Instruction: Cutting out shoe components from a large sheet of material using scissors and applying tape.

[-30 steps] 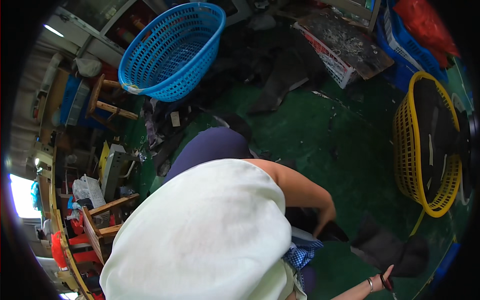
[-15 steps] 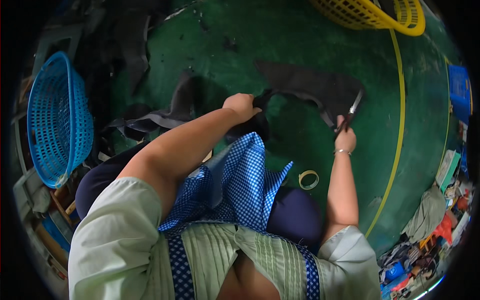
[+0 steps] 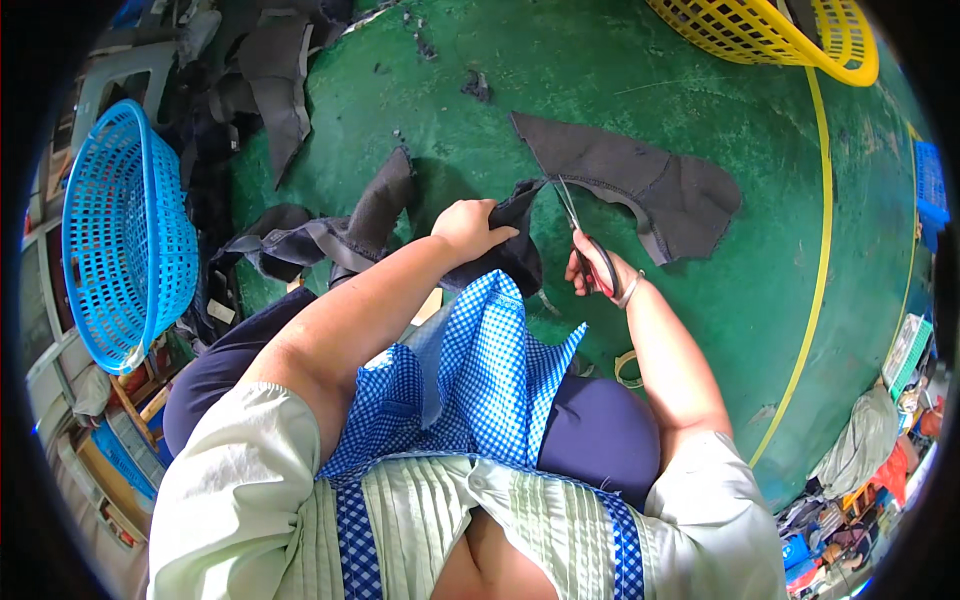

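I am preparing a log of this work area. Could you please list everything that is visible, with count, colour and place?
dark fabric piece: one, charcoal, on the floor, being cut
scissors: one, red-handled, in right hand
fabric scraps: several, dark, upper left
blue basket: one, far left
yellow basket: one, top right
tape roll: one, pale, by the right knee
floor: green, with a yellow line
left hand: grips the fabric edge
right hand: holds the scissors
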The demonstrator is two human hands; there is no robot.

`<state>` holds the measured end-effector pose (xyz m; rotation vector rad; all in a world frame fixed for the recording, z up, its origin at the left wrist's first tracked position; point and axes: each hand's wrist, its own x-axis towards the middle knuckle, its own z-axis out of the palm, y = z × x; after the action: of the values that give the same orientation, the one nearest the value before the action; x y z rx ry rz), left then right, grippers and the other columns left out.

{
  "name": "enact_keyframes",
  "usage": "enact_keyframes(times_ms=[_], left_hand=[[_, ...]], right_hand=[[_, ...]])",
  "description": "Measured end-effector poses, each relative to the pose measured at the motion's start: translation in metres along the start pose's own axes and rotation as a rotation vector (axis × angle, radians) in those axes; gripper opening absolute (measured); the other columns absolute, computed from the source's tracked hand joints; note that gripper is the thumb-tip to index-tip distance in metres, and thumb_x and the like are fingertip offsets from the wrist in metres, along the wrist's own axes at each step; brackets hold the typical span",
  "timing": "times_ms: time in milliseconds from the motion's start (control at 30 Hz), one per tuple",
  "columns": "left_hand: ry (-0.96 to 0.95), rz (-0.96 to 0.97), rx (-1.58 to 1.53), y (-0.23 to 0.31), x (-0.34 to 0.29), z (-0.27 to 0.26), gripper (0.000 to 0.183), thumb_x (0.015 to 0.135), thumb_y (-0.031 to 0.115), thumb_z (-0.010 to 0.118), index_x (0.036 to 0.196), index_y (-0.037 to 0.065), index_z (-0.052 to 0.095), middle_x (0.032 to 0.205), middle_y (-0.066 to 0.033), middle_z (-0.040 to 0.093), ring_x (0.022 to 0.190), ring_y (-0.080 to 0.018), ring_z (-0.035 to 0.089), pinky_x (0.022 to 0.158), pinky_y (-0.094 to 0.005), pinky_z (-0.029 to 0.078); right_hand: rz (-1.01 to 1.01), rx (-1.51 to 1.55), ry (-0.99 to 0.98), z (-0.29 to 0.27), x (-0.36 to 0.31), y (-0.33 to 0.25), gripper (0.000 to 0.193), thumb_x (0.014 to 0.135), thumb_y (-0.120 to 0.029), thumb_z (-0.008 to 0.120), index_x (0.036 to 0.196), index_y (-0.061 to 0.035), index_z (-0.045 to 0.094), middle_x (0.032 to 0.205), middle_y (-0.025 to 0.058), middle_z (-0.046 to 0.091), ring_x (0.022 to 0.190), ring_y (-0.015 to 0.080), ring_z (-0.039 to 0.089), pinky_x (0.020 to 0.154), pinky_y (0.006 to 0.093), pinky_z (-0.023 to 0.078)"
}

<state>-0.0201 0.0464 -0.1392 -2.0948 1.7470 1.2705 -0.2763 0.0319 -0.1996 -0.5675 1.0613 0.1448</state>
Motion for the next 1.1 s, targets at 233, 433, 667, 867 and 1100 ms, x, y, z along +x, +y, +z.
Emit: enact_keyframes(times_ms=[233, 433, 667, 867, 1100], left_hand=[[-0.039, 0.124, -0.014, 0.005, 0.002, 0.003, 0.058, 0.073, 0.047, 0.067, 0.104, -0.001, 0.062, 0.09, -0.021, 0.065, 0.086, -0.0356, 0.063, 0.079, -0.0404, 0.05], [0.361, 0.511, 0.074, 0.038, -0.032, 0.0, 0.027, 0.073, 0.031, 0.067, 0.08, 0.008, 0.055, 0.076, -0.0094, 0.059, 0.077, -0.0283, 0.059, 0.068, -0.0394, 0.045], [0.481, 0.785, 0.042, 0.02, -0.051, -0.039, 0.074, 0.053, 0.021, 0.081, 0.119, 0.008, 0.051, 0.125, -0.0145, 0.047, 0.117, -0.033, 0.046, 0.094, -0.0455, 0.038], [0.18, -0.29, 0.249, -0.056, -0.049, -0.109, 0.053, 0.064, 0.008, 0.065, 0.116, 0.008, 0.055, 0.101, -0.0187, 0.063, 0.097, -0.0347, 0.06, 0.085, -0.0405, 0.047], [0.313, 0.286, 0.028, 0.06, -0.067, -0.15, 0.029, 0.065, 0.002, 0.062, 0.094, 0.005, 0.062, 0.08, -0.0183, 0.063, 0.079, -0.033, 0.064, 0.067, -0.0365, 0.049]], right_hand=[[0.021, -0.066, 0.216, 0.006, 0.016, -0.03, 0.07, 0.075, -0.076, 0.048, 0.066, -0.0072, 0.051, 0.06, 0.0028, 0.049, 0.048, 0.0125, 0.051, 0.046, 0.0266, 0.046], [-0.196, 0.239, -0.072, 0.063, -0.031, -0.057, 0.051, 0.084, -0.057, 0.055, 0.094, -0.0068, 0.057, 0.078, 0.0064, 0.062, 0.056, 0.0131, 0.058, 0.051, 0.0256, 0.045], [-0.539, 0.147, 0.497, 0.057, -0.063, -0.091, 0.01, 0.072, -0.005, 0.061, 0.079, 0.0019, 0.061, 0.066, 0.0078, 0.061, 0.052, 0.0175, 0.059, 0.047, 0.0303, 0.046], [-1.336, 0.357, 0.879, 0.006, -0.133, -0.129, 0.036, 0.072, 0.008, 0.056, 0.108, 0.0079, 0.058, 0.107, 0.012, 0.063, 0.097, 0.0228, 0.061, 0.091, 0.0334, 0.046], [-1.196, 0.232, 1.423, -0.122, -0.143, -0.079, 0.031, 0.072, -0.004, 0.066, 0.099, 0.0081, 0.057, 0.094, 0.01, 0.063, 0.082, 0.0192, 0.059, 0.078, 0.0297, 0.046]])
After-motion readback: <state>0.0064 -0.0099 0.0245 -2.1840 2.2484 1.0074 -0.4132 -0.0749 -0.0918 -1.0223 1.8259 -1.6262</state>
